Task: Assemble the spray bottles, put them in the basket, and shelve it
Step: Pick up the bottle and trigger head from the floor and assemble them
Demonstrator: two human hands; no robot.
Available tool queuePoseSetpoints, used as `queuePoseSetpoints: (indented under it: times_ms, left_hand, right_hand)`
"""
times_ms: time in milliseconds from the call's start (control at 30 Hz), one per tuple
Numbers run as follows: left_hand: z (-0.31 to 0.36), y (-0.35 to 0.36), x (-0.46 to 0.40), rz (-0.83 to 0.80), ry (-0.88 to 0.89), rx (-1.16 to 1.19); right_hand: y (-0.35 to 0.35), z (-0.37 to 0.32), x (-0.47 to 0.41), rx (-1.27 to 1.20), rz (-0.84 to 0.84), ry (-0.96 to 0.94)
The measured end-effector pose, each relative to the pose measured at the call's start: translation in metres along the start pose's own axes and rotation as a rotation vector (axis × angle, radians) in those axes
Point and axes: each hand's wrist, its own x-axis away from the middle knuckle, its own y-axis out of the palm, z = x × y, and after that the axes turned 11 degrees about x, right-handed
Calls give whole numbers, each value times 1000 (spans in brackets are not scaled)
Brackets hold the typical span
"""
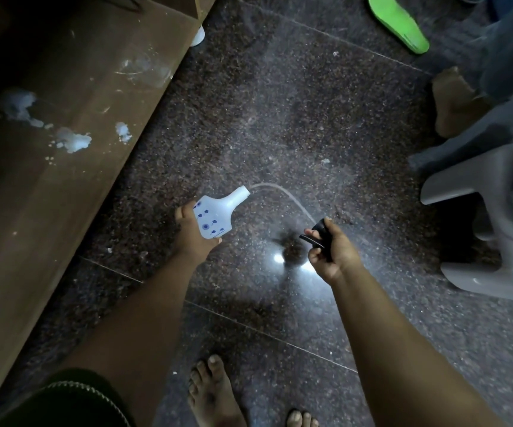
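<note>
My left hand (192, 234) grips a white spray bottle (216, 212) with blue flower prints, its open neck tilted up and to the right. My right hand (333, 249) is closed on a black spray trigger head (318, 234), held apart from the bottle on its right. A thin clear dip tube (282, 194) curves from the trigger head up and left, and its free end sits at the bottle's mouth. Both hands hover over the dark speckled floor. No basket is in view.
A brown wooden shelf board (73, 124) with white smears runs along the left. A grey plastic stool (489, 238) stands at the right. Another person's bare foot (455, 103) and a green sandal (398, 23) lie at the upper right. My own feet (215, 392) are below.
</note>
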Motion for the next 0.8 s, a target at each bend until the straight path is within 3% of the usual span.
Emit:
queuePoseSetpoints:
  times_ms: [267,433,567,667,800]
  left_hand:
    - [-5,-12,-3,-25,79,-39]
    - [-12,-18,1,-179,235,-126]
    - [8,-22,16,-327,255,-91]
    - [30,-35,30,-304,213,-22]
    - [64,-59,50,-403,165,-122]
  right_hand:
    - [11,14,0,121,18,78]
    - [23,-10,4,491,84,-147]
    - [36,-31,17,780,-120,-326]
    - [39,-44,31,882,-213,-341]
    - [37,-63,68,984,-291,-364]
